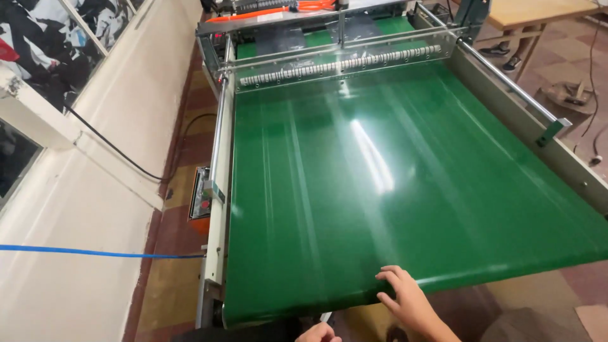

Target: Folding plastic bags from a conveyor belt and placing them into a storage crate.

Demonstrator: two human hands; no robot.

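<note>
One right hand is resting spread wide on one green belt; the left hand is barely showing, grip unclear.

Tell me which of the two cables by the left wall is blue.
The blue cable is the lower one, running level to the machine frame, nearer the person's hands. The other, the black cable, hangs higher along the wall.

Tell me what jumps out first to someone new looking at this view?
The glossy green conveyor belt fills the middle, with glare down its centre. At its near edge the right hand rests spread on the belt; the left hand peeks in at the bottom. At the far end sits a clear guard over a roller.
</note>
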